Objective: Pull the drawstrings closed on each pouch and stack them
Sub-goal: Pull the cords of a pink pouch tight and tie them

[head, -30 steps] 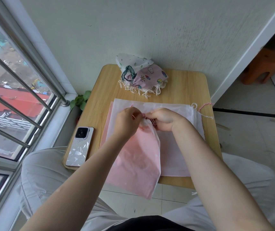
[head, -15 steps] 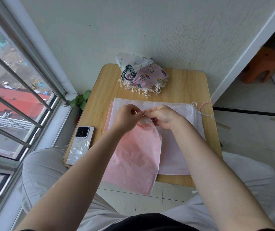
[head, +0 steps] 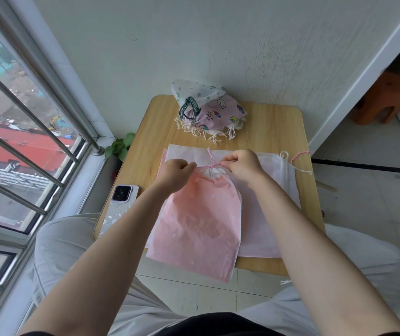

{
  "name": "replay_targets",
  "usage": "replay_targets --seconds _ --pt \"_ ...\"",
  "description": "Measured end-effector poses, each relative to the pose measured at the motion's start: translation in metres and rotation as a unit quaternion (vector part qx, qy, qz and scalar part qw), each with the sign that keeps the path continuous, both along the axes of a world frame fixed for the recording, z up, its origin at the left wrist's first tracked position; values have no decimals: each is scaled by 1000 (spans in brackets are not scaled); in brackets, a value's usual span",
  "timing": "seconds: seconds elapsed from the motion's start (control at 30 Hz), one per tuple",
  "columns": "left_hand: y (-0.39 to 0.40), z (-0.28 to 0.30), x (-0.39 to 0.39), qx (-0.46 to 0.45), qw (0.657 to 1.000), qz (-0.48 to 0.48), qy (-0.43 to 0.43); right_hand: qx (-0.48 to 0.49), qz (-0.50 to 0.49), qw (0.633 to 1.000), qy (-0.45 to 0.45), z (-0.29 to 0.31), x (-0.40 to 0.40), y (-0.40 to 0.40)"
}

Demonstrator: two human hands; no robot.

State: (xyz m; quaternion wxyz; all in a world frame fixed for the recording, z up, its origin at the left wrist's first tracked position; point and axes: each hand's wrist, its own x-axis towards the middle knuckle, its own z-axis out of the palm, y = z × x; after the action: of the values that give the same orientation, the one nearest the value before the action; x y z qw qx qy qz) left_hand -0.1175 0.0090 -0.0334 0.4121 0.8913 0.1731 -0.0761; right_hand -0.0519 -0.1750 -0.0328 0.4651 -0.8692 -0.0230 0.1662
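A pink pouch lies in the middle of the wooden table, its lower end hanging over the near edge. Its mouth is gathered tight around a pink drawstring. My left hand pinches the string on the left of the gathered neck. My right hand pinches it on the right. Under the pink pouch lie flat white pouches with loose strings at the right edge. A pile of closed patterned pouches sits at the table's far edge.
A phone in a white case lies at the table's left near corner. A window with metal bars runs along the left. A small green plant stands by the sill. An orange stool stands at the far right.
The pink pouch's mouth has been drawn tight. My hands have moved apart, left and right, pulling the drawstring ends out from the neck.
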Motion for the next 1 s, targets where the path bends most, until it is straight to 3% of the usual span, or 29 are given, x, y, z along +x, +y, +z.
replay_targets --seconds 0.2,0.27,0.33,0.4,0.53,0.63,0.7,0.77,0.9,1.0 --pt "10 -2 8 104 993 -27 -48 -34 36 998 -24 7 6 4" --pt "11 7 13 91 990 -71 -86 -23 61 998 -26 16 8 5" --pt "7 21 19 67 984 -155 -60 -23 84 996 -37 28 11 8" --pt "-1 35 30 109 969 -220 -29 -32 104 993 -54 41 17 11" --pt "-7 60 57 194 950 -242 -40 -70 104 986 -110 69 37 14" --pt "-5 84 75 143 978 -127 -87 -245 31 934 -259 94 57 17" --pt "0 98 93 77 987 27 -140 -265 -55 890 -368 114 66 22" --pt "9 107 114 40 973 140 -177 -237 -109 862 -434 127 78 27" --pt "23 110 139 9 972 185 -144 -239 -3 896 -373 121 104 38" --pt "28 97 154 100 976 169 -93 -250 60 924 -285 95 129 45"
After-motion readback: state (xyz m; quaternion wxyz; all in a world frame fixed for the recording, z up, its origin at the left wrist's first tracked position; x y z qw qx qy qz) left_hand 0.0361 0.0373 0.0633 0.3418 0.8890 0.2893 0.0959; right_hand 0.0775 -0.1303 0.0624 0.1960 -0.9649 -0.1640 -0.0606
